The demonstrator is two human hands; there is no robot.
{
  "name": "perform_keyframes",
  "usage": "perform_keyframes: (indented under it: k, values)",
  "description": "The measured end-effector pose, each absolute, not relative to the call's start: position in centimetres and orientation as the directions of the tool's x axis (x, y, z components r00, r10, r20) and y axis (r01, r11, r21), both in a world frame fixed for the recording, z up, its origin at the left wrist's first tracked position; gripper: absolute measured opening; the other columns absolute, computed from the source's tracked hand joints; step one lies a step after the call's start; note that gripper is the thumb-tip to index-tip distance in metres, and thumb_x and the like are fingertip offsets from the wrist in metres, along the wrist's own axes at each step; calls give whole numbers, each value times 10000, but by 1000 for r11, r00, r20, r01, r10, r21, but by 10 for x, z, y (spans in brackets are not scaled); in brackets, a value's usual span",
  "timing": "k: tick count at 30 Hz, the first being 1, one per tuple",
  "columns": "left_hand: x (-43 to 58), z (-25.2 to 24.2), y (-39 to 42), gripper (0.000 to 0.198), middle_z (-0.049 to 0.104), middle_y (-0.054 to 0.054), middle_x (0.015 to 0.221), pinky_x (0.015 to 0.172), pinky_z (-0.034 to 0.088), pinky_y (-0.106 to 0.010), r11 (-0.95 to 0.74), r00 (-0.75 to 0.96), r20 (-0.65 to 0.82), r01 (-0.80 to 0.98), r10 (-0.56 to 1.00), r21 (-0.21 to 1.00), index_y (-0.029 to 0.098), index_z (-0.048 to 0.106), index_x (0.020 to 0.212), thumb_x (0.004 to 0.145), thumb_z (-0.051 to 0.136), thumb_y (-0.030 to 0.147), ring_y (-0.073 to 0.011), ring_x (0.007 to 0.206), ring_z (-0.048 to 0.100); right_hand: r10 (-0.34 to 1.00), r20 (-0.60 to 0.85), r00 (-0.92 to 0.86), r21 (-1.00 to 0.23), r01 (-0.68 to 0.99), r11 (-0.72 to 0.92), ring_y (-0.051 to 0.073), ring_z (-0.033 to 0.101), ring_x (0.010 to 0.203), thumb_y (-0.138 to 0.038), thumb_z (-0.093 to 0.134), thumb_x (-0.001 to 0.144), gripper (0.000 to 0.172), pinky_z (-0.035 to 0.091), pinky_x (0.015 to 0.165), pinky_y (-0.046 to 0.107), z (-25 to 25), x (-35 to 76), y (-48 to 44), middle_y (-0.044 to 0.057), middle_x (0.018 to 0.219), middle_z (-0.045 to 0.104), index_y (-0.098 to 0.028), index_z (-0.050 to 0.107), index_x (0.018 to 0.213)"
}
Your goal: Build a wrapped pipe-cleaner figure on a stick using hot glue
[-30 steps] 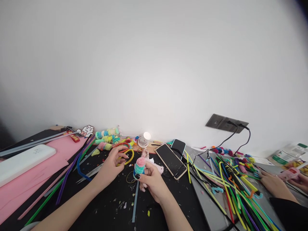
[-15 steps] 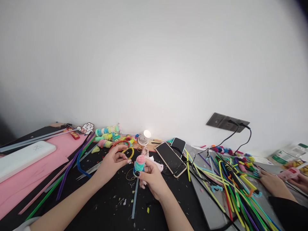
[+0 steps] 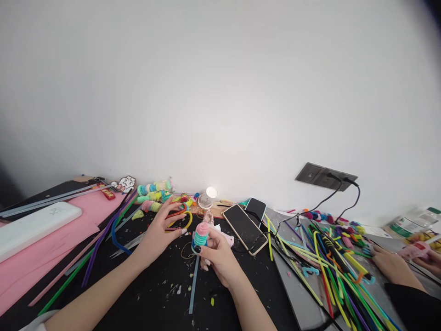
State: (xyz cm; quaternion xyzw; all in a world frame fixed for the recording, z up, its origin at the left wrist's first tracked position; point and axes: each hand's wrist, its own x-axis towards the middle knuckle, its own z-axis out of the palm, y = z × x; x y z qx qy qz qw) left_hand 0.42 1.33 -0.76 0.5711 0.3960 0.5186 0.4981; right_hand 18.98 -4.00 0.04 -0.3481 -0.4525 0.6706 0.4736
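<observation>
My right hand [image 3: 217, 250] is closed round a small coiled pipe-cleaner figure [image 3: 200, 234], pink at the top, mint green in the middle and blue at the base. It stands roughly upright between thumb and fingers. To the left, my left hand [image 3: 161, 230] is open with its fingers spread, holding nothing. Its fingers reach toward a yellow pipe cleaner [image 3: 189, 219] and a red one curved beside it; whether they touch is unclear. A glue stick [image 3: 194, 287] lies on the black mat below the figure. Scissors [image 3: 126, 246] rest partly behind my left forearm.
Two phones [image 3: 244, 228] lie right of centre, near a lit lamp [image 3: 207, 197]. Loose pipe cleaners [image 3: 339, 280] spread over the grey surface at right, where a co-worker's hand [image 3: 392, 264] rests. Pink sheets [image 3: 91, 209] and a white case [image 3: 41, 227] lie at left.
My left hand has opened, its fingers lifting and spreading by the red and yellow pipe cleaners. My right hand still holds the coiled figure in nearly the same place.
</observation>
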Motion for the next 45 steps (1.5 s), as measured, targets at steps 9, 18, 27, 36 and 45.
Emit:
perform_keyframes:
  k: [9, 18, 27, 36, 45]
  values:
    - [8, 1, 4, 438, 583, -117, 1338, 1024, 483, -484, -122, 234, 137, -79, 963, 989, 230, 578, 1173, 797, 689, 426, -306, 1167, 615, 996, 86, -30, -996, -31, 85, 62, 308, 418, -222, 731, 656, 303, 235, 431, 193, -3, 188, -36, -127, 468, 411, -183, 594, 923]
    - [13, 0, -7, 454, 665, -70, 1191, 973, 500, -431, 79, 535, 15, -152, 845, 985, 233, 606, 1184, 779, 734, 393, -277, 1133, 612, 963, 267, 46, -878, 423, 223, 89, 367, 471, -105, 644, 693, 263, 292, 519, 209, -3, 185, -43, -127, 504, 373, -184, 611, 941]
    - [12, 3, -9, 496, 607, -48, 1283, 936, 542, -384, 148, 503, -91, -74, 859, 986, 264, 579, 1267, 818, 677, 453, -259, 1142, 614, 960, 278, -22, -846, 467, 256, 100, 423, 486, -57, 641, 702, 354, 339, 530, 204, -2, 186, -42, -117, 527, 411, -181, 604, 1031]
    - [12, 5, -9, 371, 606, -21, 1087, 891, 537, -362, 96, 456, -28, -125, 890, 987, 260, 521, 1153, 846, 662, 410, -215, 1036, 618, 950, 302, -83, -885, 347, 311, 124, 506, 565, -107, 566, 753, 392, 405, 554, 222, -6, 186, -41, -50, 669, 537, -201, 581, 1134]
    - [12, -7, -2, 361, 594, -46, 1221, 1027, 459, -404, -156, 489, 152, -34, 859, 987, 276, 523, 1202, 859, 635, 283, -253, 1174, 573, 935, 337, -107, -857, 375, 352, 146, 539, 605, -148, 455, 860, 291, 440, 594, 246, -7, 191, -41, -15, 709, 571, -209, 598, 1107]
